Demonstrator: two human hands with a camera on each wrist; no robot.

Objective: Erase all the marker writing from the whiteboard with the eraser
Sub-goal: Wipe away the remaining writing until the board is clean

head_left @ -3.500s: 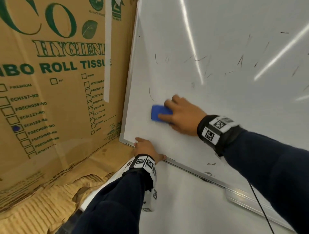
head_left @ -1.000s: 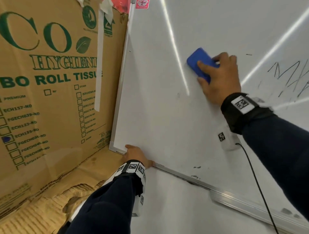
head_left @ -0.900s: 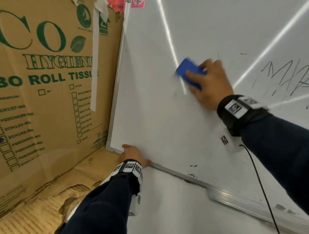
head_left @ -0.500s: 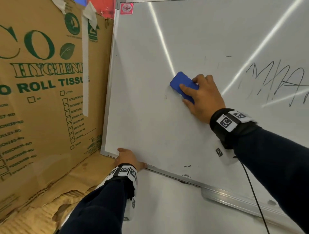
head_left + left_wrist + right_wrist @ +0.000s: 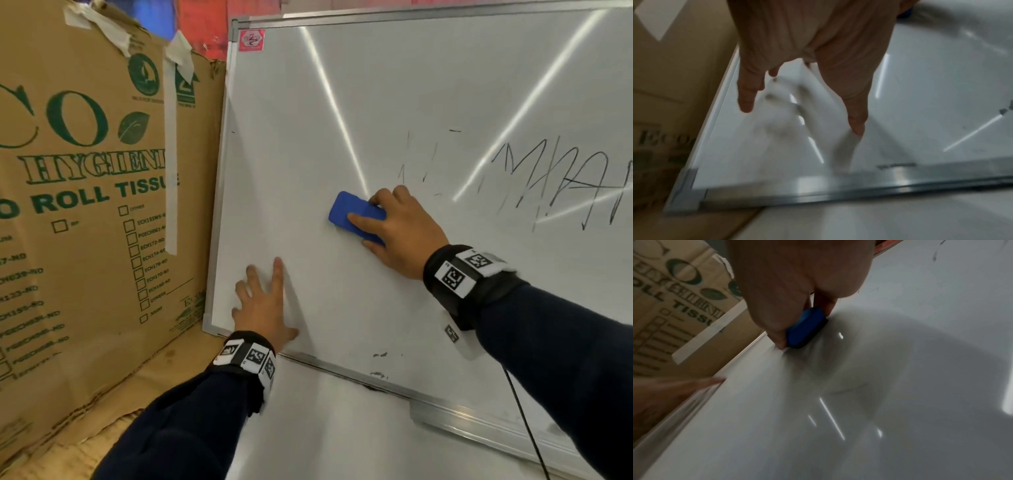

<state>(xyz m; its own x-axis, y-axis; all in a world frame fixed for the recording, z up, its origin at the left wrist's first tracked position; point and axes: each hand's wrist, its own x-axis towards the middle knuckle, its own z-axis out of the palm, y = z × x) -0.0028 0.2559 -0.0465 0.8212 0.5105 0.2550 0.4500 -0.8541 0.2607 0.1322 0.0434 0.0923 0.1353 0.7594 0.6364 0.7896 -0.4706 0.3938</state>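
Observation:
A white whiteboard (image 5: 308, 120) in a metal frame leans upright before me. My right hand (image 5: 394, 226) grips a blue eraser (image 5: 346, 212) and presses it flat on the board left of centre; the right wrist view shows the eraser (image 5: 806, 327) between thumb and fingers. Black marker writing (image 5: 565, 185) fills the right part, with faint stroke remnants (image 5: 421, 161) just above the right hand. My left hand (image 5: 263, 301) lies spread with straight fingers on the board's lower left; in the left wrist view that hand (image 5: 801, 81) hovers over the bottom left corner.
A large cardboard box (image 5: 85, 205) printed with green lettering stands against the board's left edge. The board's aluminium bottom rail (image 5: 462, 411) runs along a white surface. Small black smudges (image 5: 378, 356) sit near the rail. A thin black cable (image 5: 524, 428) hangs from my right wrist.
My left hand left the board's bottom edge and moved up onto the board face, fingers spread. The right hand slid the eraser down and leftward across the board.

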